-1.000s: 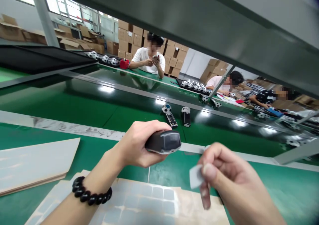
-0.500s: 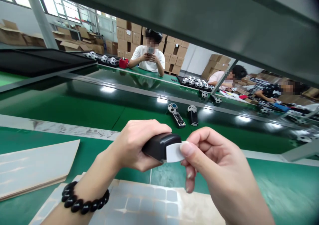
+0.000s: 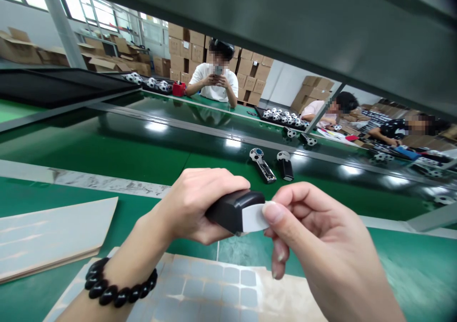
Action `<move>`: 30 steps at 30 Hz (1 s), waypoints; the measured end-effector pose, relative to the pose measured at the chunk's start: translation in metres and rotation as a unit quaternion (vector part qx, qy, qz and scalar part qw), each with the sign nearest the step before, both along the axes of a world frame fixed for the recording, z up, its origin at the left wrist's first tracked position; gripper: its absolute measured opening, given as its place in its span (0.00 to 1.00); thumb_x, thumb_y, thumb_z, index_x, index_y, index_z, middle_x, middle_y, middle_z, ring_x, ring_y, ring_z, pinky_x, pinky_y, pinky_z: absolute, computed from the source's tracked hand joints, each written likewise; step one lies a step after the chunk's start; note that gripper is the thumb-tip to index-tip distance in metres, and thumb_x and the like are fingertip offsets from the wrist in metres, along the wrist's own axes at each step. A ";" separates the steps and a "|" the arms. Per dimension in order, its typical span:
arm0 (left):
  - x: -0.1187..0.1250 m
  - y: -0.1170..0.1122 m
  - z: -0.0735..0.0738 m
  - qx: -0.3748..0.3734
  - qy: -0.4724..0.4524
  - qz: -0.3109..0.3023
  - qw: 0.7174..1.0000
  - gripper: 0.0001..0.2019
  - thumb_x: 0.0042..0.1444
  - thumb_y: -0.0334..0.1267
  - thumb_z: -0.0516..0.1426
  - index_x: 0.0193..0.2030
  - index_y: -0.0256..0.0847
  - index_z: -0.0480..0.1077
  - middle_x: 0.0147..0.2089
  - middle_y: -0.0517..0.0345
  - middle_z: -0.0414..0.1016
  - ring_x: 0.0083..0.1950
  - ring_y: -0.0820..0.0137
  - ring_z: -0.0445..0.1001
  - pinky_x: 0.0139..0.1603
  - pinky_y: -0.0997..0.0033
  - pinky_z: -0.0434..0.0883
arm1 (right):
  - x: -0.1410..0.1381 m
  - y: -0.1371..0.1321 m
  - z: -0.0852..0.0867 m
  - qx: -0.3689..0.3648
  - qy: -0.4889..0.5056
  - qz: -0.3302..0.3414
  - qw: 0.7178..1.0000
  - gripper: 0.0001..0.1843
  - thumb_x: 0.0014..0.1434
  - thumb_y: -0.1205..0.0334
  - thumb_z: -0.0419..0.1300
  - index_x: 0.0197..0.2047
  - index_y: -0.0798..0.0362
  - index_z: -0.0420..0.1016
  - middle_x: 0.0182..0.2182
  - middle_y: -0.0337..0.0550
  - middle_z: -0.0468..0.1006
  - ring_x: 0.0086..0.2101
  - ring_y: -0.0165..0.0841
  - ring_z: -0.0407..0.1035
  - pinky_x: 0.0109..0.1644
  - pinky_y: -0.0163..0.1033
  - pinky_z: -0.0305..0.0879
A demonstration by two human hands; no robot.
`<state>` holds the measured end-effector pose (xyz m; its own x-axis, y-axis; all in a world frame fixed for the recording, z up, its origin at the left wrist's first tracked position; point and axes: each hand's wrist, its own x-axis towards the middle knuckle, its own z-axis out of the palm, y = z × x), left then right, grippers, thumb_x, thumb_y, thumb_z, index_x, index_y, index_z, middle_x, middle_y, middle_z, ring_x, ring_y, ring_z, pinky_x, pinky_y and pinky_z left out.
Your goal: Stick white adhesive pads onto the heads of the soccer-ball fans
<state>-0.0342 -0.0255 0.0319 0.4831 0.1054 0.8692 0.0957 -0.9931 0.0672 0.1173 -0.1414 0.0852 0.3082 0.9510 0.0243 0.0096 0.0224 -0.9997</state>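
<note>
My left hand [image 3: 200, 203] is wrapped round a black plastic handle [image 3: 228, 213] whose flat end faces right. Between the thumb and fingers of my right hand [image 3: 314, 231] is a pale grey sticker [image 3: 254, 217]. Its left part lies against the handle's end, while its right edge stays pinched. The rest of the handle is hidden by my left hand. Below my hands is a sheet of grey stickers [image 3: 214, 291], with bare backing [image 3: 282, 291] at its right side.
More sticker sheets [image 3: 53, 234] lie stacked at left. Beyond my hands, an opened football-headed device [image 3: 263, 166] and a black-handled one [image 3: 285, 166] lie on the green belt [image 3: 143, 148]. A person [image 3: 216, 82] sits opposite, with others at right. A grey beam [image 3: 271, 32] crosses overhead.
Both hands, with the handle and sticker, have shifted slightly right in view. The two football-headed devices on the belt appear farther right. The sticker is still pinched against the handle's end.
</note>
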 end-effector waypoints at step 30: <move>-0.001 0.003 -0.001 0.021 -0.004 0.001 1.000 0.11 0.58 0.36 0.56 0.48 0.42 0.67 0.33 0.55 0.80 0.29 0.67 0.80 0.30 0.72 0.77 | 0.013 -0.006 -0.001 0.035 -0.131 -0.025 0.990 0.15 0.61 0.43 0.64 0.34 0.45 0.82 0.20 0.36 0.79 0.19 0.30 0.74 0.22 0.31 0.73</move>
